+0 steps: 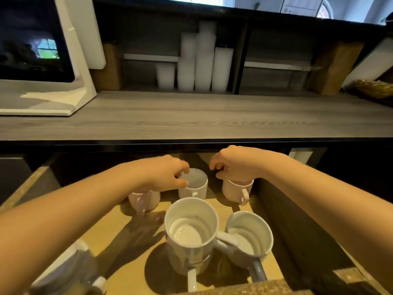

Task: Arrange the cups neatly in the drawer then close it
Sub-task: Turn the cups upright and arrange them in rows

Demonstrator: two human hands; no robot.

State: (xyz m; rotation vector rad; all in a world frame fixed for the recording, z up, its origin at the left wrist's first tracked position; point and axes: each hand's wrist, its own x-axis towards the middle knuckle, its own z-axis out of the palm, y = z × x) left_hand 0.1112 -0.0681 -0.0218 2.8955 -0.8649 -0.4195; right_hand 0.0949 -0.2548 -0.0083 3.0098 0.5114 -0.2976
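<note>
Your left hand has its fingers pinching the rim of the white middle cup at the back of the open drawer, while your right hand rests curled, fingers loosely bent, over the pink cup. All cups stand upright, mouths up, handles toward you; the front pair crowd together, so straightening and closing remain.

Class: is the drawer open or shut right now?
Open. The drawer is pulled out beneath the counter, its cups exposed to view.
</note>
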